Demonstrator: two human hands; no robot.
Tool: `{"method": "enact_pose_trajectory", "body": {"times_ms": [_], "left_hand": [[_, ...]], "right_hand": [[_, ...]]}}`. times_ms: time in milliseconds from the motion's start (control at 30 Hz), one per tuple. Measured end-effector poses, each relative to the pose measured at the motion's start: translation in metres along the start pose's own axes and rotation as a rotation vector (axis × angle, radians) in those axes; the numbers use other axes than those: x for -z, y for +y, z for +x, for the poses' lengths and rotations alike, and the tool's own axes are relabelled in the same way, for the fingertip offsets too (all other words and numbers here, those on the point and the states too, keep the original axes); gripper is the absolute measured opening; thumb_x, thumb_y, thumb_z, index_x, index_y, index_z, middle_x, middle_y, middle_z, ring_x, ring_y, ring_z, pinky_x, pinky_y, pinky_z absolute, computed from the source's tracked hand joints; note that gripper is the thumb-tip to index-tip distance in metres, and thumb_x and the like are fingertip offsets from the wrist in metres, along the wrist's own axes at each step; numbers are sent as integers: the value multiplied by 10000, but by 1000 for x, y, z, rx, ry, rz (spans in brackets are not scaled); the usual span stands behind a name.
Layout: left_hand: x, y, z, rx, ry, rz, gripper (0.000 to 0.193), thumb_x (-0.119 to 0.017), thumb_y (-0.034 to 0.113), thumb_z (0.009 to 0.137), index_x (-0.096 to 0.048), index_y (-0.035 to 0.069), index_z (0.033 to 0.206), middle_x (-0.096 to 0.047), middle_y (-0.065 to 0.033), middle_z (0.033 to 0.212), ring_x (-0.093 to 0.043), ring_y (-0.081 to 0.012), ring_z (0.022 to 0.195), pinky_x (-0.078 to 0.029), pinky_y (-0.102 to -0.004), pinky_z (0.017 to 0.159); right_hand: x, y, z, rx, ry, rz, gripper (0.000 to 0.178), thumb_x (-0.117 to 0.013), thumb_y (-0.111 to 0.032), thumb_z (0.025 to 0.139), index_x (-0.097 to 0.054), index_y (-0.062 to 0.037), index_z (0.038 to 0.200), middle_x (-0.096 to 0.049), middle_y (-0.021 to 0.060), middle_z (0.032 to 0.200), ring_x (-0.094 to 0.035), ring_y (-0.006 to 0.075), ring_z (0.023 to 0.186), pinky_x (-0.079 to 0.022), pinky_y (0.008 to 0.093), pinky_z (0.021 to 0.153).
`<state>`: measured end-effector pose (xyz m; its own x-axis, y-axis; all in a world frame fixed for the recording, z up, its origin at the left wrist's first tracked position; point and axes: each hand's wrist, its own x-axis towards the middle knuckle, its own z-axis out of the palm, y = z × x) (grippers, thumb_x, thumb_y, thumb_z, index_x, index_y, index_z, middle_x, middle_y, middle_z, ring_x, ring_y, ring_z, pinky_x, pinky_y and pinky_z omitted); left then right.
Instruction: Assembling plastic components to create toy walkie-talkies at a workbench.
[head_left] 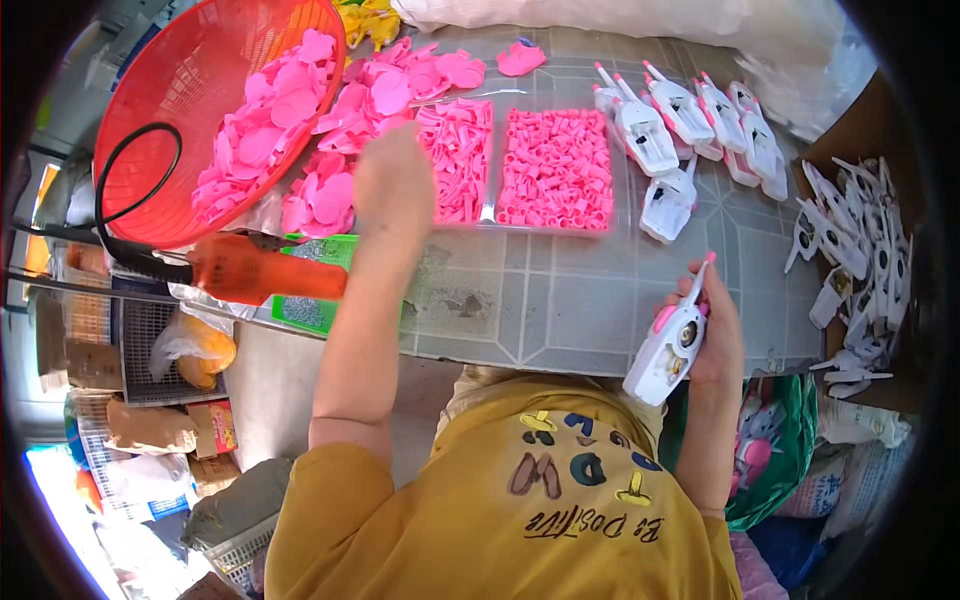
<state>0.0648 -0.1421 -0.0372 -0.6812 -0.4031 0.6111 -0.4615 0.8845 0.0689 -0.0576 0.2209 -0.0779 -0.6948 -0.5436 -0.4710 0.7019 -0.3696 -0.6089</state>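
On a grey table (480,345), to the right of a clear tray (488,213) of small pink parts (556,165) and nearer the body, the person's right hand (718,335) grasps a white casing (660,362) with a pink tip. The left hand (395,180), blurred, is at the tray's left edge beside loose pink pieces (325,200); whether it grips anything cannot be told. Left of the tray is a red basket (140,150); right of it, more white casings (645,138).
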Motion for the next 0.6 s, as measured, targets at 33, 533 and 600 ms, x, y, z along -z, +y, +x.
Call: {"method": "enact_pose_trajectory", "body": {"times_ms": [33, 533, 600], "left_hand": [[-1, -22, -2, 39, -63, 185, 221, -613, 125, 896, -675, 52, 1095, -703, -143, 903, -689, -336, 905, -568, -432, 766], [-39, -194, -16, 233, -573, 325, 343, -696, 188, 781, -663, -29, 1045, -689, -275, 1022, -669, -440, 996, -531, -525, 833], [-49, -198, -11, 163, -629, 386, 371, -732, 171, 749, -665, -26, 1056, -693, -272, 1018, -672, -443, 986, -537, -521, 838]], "right_hand": [[2, -2, 0, -27, 34, 55, 266, -556, -352, 1031, -583, -105, 1126, -653, 34, 821, -662, 197, 676, -591, 391, 646], [10, -9, 9, -80, -112, 308, 420, -502, -199, 1020, -453, -35, 1404, -582, 304, 1300, -612, 453, 1169, -532, 542, 985], [20, -10, 11, -156, -271, 516, 426, -496, -103, 959, -448, 51, 1354, -500, 361, 1365, -550, 469, 1247, -465, 553, 1069]]}}
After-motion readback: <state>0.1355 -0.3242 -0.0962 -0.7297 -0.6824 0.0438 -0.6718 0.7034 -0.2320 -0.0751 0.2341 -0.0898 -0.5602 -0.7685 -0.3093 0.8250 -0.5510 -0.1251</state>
